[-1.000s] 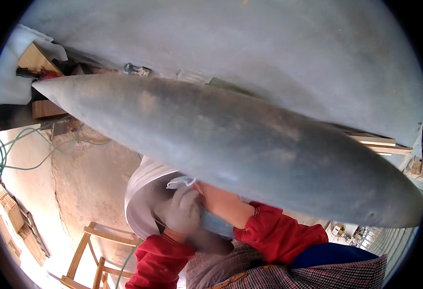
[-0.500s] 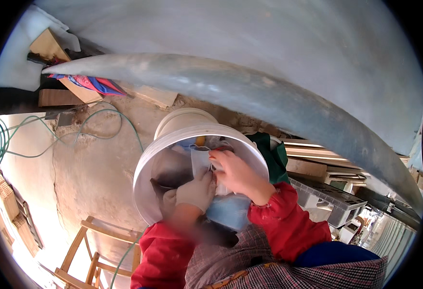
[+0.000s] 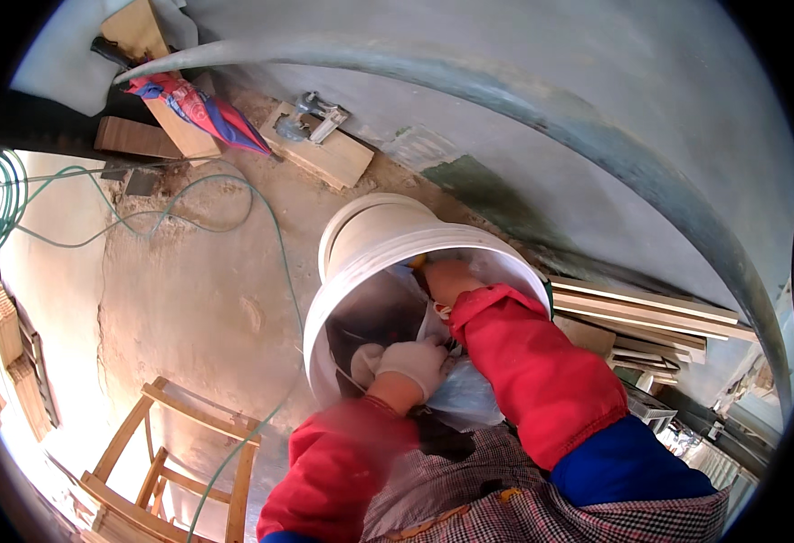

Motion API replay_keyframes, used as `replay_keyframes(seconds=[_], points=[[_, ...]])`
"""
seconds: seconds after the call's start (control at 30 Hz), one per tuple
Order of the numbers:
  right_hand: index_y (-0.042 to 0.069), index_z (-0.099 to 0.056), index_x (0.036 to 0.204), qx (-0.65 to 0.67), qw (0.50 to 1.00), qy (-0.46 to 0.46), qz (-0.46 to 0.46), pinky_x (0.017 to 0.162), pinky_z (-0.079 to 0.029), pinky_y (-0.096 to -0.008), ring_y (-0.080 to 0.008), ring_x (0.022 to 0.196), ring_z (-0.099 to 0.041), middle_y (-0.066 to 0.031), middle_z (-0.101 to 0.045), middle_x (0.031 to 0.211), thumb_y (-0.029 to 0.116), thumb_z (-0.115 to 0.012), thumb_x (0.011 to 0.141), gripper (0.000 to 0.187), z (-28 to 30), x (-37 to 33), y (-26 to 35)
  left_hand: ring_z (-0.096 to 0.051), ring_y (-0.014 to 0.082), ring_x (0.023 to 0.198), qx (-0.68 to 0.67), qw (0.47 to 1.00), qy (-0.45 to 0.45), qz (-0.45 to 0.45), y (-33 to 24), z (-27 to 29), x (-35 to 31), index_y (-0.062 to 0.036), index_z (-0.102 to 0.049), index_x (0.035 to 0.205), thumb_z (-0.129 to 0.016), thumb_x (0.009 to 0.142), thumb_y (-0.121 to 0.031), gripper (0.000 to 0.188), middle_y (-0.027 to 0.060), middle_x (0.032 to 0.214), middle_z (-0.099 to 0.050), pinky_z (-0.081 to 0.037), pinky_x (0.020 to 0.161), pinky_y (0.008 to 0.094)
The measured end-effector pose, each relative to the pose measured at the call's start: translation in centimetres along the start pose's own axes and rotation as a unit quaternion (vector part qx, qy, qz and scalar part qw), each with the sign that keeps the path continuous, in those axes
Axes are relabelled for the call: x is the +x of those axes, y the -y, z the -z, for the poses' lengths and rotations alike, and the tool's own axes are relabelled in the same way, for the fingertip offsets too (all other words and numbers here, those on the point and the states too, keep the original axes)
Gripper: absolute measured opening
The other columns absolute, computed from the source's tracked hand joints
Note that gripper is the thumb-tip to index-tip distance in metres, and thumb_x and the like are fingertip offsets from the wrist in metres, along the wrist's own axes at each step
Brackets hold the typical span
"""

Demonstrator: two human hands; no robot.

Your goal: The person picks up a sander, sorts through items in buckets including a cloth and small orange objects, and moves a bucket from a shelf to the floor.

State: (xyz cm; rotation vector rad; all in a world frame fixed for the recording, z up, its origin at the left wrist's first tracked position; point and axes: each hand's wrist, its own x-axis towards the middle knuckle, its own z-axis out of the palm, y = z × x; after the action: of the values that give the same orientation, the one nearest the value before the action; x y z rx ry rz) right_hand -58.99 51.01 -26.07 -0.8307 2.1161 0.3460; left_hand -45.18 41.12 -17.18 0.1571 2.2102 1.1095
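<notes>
A white bucket [image 3: 347,285] stands tipped toward me, its wide mouth facing my chest. My left hand [image 3: 412,365], in a pale glove, is inside the near part of it with its fingers curled closed; what they grip is hidden. Deeper in, past the far inner wall, reaches my bare right hand [image 3: 449,281], its fingers out of sight among the contents. Light-blue plastic [image 3: 465,394] lies below my left hand. Something dark [image 3: 379,317] fills the left side of the bucket. A small yellow-orange thing [image 3: 417,261] shows beside my right hand.
Behind the bucket, a wooden board [image 3: 324,158] carries a grey-blue power tool [image 3: 304,118]. A folded red-and-blue umbrella [image 3: 202,109] rests farther left. Green hose [image 3: 279,235] loops across the floor. A wooden stool frame [image 3: 157,462] stands lower left; stacked planks [image 3: 650,308] lie right.
My right hand has moved away from the left and deeper into the bucket. The white sheet-like piece between my hands no longer shows. The view has shifted, revealing the power tool.
</notes>
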Motion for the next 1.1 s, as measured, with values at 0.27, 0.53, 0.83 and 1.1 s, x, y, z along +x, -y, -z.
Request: replay_keyframes(seconds=[0.27,0.53,0.83,1.1], points=[[0.008,-0.068,0.1,-0.05,0.998,0.047,-0.005,0.086,-0.046,-0.0453,-0.0296,0.101,-0.061,-0.017,-0.063,0.106,0.027,-0.048,0.083,0.033,0.1,0.4,1.1,-0.062,0.0267,0.085,-0.023,1.0,0.005,0.013,-0.2,0.5,0.0,-0.0106,-0.065,0.097,-0.043,0.088,-0.032,0.032,0.006,0.106,-0.06,-0.05,0.069,0.0404],[0.008,-0.066,0.105,-0.05,0.961,0.273,0.01,0.09,-0.045,-0.0402,-0.0296,0.104,-0.059,-0.0167,-0.061,0.111,0.036,-0.051,0.08,0.04,-1.8,3.7,-2.2,-0.063,0.0292,0.078,-0.034,0.999,-0.01,0.01,-0.3,1.8,0.3,-0.0102,-0.066,0.092,-0.043,0.088,-0.034,0.033,0.0084,0.098,-0.062,-0.05,0.066,0.0422],[0.011,-0.071,0.094,-0.184,0.98,0.074,-0.034,0.077,-0.05,-0.0387,-0.0283,0.094,-0.063,-0.0111,-0.067,0.098,0.029,-0.057,0.079,0.027,1.4,3.5,-1.1,-0.062,0.0292,0.086,-0.01,0.999,-0.003,0.033,-0.8,2.7,1.8,-0.0116,-0.064,0.098,-0.042,0.089,-0.035,0.033,0.0074,0.106,-0.061,-0.05,0.071,0.0421],[0.012,-0.071,0.096,-0.276,0.947,0.166,0.016,0.074,-0.05,-0.0381,-0.0267,0.093,-0.064,-0.0131,-0.067,0.099,0.015,-0.057,0.077,0.024,14.5,-4.8,2.4,-0.061,0.0284,0.092,0.005,0.999,0.026,0.046,-0.5,2.1,2.9,-0.0147,-0.062,0.104,-0.041,0.089,-0.031,0.031,0.0065,0.111,-0.06,-0.05,0.075,0.0417]])
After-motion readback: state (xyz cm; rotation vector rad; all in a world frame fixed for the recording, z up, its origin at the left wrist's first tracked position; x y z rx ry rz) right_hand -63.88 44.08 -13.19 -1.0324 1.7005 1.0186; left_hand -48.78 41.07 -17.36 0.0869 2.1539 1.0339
